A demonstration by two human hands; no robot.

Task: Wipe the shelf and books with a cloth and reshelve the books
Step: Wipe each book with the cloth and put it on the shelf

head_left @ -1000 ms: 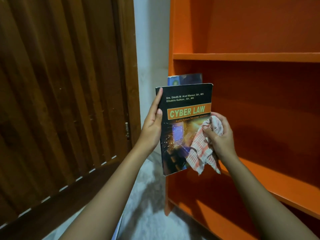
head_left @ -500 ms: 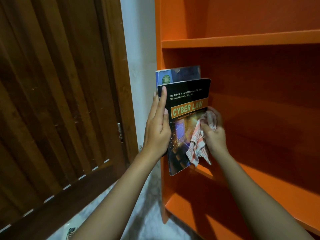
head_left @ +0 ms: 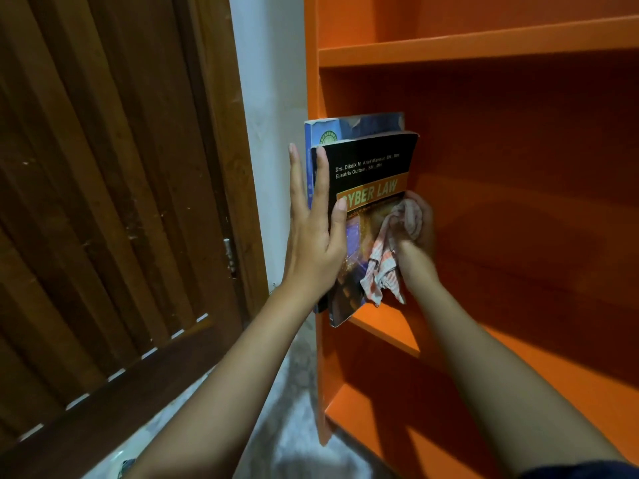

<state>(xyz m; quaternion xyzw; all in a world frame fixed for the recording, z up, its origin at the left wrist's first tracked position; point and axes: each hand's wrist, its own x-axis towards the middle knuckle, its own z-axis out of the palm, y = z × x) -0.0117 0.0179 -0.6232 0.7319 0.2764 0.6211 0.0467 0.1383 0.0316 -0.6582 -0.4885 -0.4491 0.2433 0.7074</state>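
A black "Cyber Law" book (head_left: 371,167) stands upright at the left end of the orange shelf (head_left: 387,328), its lower corner past the shelf's front edge. Behind it, against the side panel, stands a blue book (head_left: 323,133). My left hand (head_left: 316,236) lies flat against the black book's spine edge, fingers straight up, thumb on the cover. My right hand (head_left: 416,247) is closed on a crumpled white-and-orange checked cloth (head_left: 385,257) and presses against the lower right of the cover.
The orange bookcase has an upper shelf (head_left: 484,46) and a lower shelf (head_left: 432,440), both bare where visible. A brown slatted wooden door (head_left: 103,202) stands to the left, with a strip of white wall (head_left: 273,133) between. Pale floor (head_left: 294,444) shows below.
The black book has moved from in front of the bookcase into the shelf beside the blue book. My left hand has flattened against its spine edge. The cloth hand has moved in with it.
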